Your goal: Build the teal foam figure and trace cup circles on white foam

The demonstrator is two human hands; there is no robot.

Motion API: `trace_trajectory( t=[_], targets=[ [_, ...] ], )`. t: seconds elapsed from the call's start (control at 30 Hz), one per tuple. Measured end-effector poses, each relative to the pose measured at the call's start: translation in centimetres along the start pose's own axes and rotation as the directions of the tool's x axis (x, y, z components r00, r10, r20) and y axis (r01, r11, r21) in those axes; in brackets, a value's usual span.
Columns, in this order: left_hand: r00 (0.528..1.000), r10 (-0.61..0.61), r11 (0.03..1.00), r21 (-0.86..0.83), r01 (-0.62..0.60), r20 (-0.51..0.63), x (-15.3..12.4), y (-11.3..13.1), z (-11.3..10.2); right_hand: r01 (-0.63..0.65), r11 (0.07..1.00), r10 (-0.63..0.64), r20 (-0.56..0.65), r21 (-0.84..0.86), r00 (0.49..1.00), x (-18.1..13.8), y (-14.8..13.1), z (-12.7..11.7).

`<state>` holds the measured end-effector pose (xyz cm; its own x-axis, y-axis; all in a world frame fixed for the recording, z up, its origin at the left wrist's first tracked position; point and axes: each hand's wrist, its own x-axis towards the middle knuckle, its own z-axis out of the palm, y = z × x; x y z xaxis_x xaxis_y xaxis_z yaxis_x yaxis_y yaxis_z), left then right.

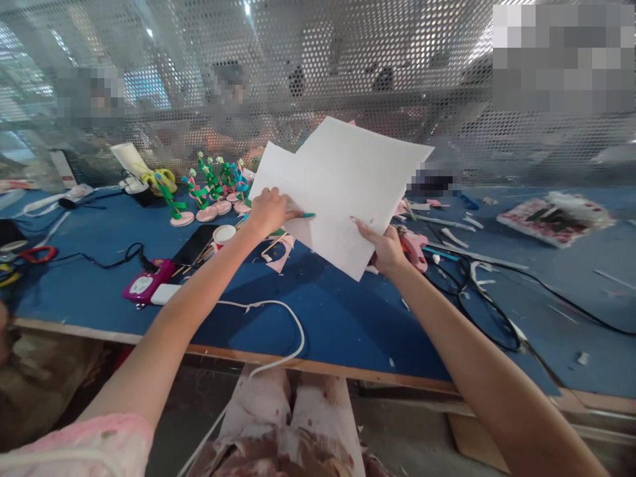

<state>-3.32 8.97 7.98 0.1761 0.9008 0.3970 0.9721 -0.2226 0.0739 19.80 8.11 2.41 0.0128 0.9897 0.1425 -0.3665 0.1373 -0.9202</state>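
Both my hands hold up white sheets (348, 185) above the blue table (318, 311). My left hand (271, 211) pinches the left edge, thumb over the front sheet, beside a second sheet (271, 169) that sticks out behind it. My right hand (385, 246) grips the lower right edge, with its thumb lying on the paper. The sheets tilt and hide part of the table behind them.
A row of small green and pink figures on round pink bases (209, 192) stands at the back left. A pink device (144, 283), a phone (195, 244), a white cable (278, 311), black cables (477, 291), a pink glue gun (415, 248) and paper scraps lie around. A perforated metal screen (318, 79) closes the back.
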Motion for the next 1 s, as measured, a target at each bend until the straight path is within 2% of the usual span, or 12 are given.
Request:
trace_trajectory(
  t=[0.1, 0.2, 0.3, 0.33, 0.4, 0.43, 0.57, 0.67, 0.73, 0.8, 0.87, 1.0],
  targets=[
    [0.984, 0.172, 0.961, -0.227, -0.156, 0.053, 0.8, -0.5, 0.3, -0.032, 0.999, 0.033, -0.02, 0.02, 0.999, 0.3, -0.2, -0.5],
    [0.984, 0.176, 0.86, -0.482, -0.17, -0.032, 1.7, -1.4, 0.1, -0.058, 0.998, 0.059, -0.018, 0.018, 0.998, 0.8, -0.3, -1.1],
    [0.995, -0.039, 0.644, -0.763, -0.048, -0.096, 2.5, -3.1, -0.8, -0.094, 0.995, 0.095, -0.013, 0.028, 0.995, 1.2, -0.2, -1.6],
    [0.983, -0.149, 0.533, -0.846, -0.013, -0.109, 2.7, -3.9, -1.1, -0.107, 0.994, 0.108, -0.014, 0.031, 0.994, 1.3, -0.1, -1.7],
    [0.931, -0.323, 0.344, -0.938, -0.053, -0.171, 3.2, -5.5, -1.8, -0.116, 0.993, 0.116, -0.007, 0.038, 0.993, 1.3, 0.0, -1.6],
    [0.9, -0.368, 0.335, -0.936, -0.105, -0.233, 3.4, -6.3, -2.1, -0.109, 0.993, 0.109, 0.001, 0.041, 0.994, 1.2, 0.0, -1.5],
    [0.808, -0.259, 0.577, -0.756, -0.309, -0.529, 3.6, -7.0, -2.1, -0.114, 0.993, 0.114, 0.016, 0.031, 0.993, 0.5, 0.3, -0.5],
    [0.787, -0.131, 0.741, -0.586, -0.327, -0.604, 3.0, -5.3, -1.7, -0.115, 0.993, 0.115, 0.002, 0.022, 0.993, 0.2, 0.4, -0.2],
    [0.848, -0.06, 0.837, -0.489, -0.246, -0.527, 2.4, -3.8, -1.4, -0.1, 0.995, 0.1, -0.011, 0.025, 0.995, 0.1, 0.5, -0.2],
    [0.909, -0.047, 0.869, -0.465, -0.167, -0.414, 1.8, -2.4, -1.2, -0.099, 0.995, 0.099, -0.008, 0.02, 0.995, 0.2, 0.5, -0.4],
    [0.942, -0.048, 0.851, -0.508, -0.136, -0.332, 1.4, -1.5, -0.9, -0.116, 0.993, 0.116, 0.017, 0.004, 0.993, 0.2, 0.5, -0.6],
    [0.967, -0.043, 0.71, -0.689, -0.147, -0.25, 1.1, -1.1, -0.8, -0.169, 0.984, 0.172, 0.059, -0.053, 0.983, 0.3, 0.4, -0.9]
  ],
)
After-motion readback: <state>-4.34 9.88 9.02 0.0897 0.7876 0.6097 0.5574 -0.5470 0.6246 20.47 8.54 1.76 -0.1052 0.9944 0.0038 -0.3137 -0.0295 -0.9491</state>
